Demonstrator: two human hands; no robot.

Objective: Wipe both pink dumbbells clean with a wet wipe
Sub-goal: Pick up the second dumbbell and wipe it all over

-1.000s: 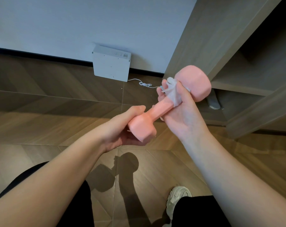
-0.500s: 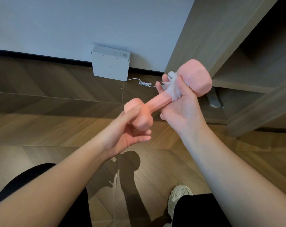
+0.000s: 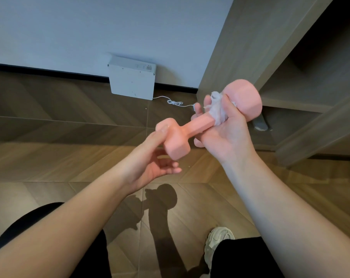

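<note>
One pink dumbbell is held in the air over the floor, slanting from lower left to upper right. My left hand holds its near head, thumb on top and fingers underneath. My right hand grips a crumpled white wet wipe wrapped round the handle, right against the far head. The wipe and my fingers hide that end of the handle.
A white box leans on the wall, and its thin cable trails right across the wooden floor. A wooden shelf unit stands at right, with a grey object under it. My shoe is below.
The dumbbell's near head has risen and swung left. My left hand shifted from cupping that head to holding it with the thumb on top. My right hand stayed on the wipe by the far head.
</note>
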